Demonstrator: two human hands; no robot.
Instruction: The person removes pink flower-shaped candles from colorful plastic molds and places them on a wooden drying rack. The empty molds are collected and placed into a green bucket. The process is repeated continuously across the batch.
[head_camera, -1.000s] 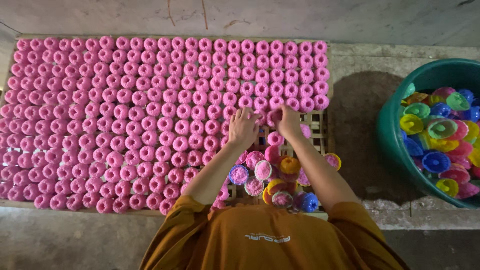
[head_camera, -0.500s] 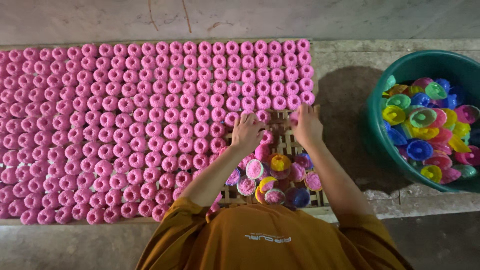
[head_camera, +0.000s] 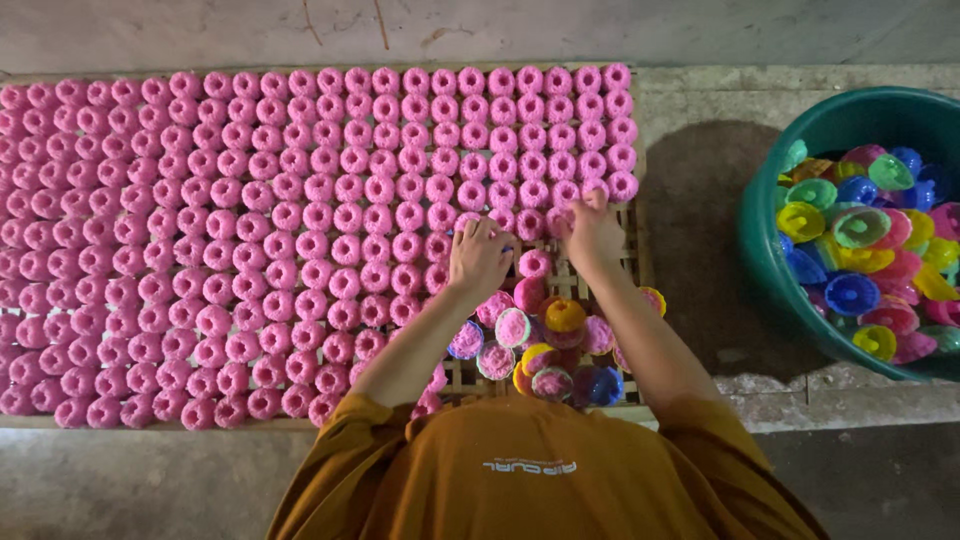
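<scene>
Rows of pink ring-shaped cakes (head_camera: 300, 230) cover nearly all of a slatted bamboo drying rack (head_camera: 636, 262), packed edge to edge from its far rim to its near one. Off the rack's right end, on the concrete ledge, a green plastic basin (head_camera: 800, 130) holds empty moulds in blue, yellow, green and pink. At the rack's near right corner, the only bare slats left, sits a loose pile of filled moulds (head_camera: 548, 335), pink paste showing in their coloured cups.

Above that pile the left hand (head_camera: 478, 255) lies curled, palm down, over something at the edge of the rows; whether it grips a mould cannot be told. The right hand (head_camera: 594, 228) pinches at a cake (head_camera: 592, 192) in the last row, fingers closed around it. With cakes set this tight, a clumsy press could likely dent or topple a neighbour, or crumble the fresh one.
</scene>
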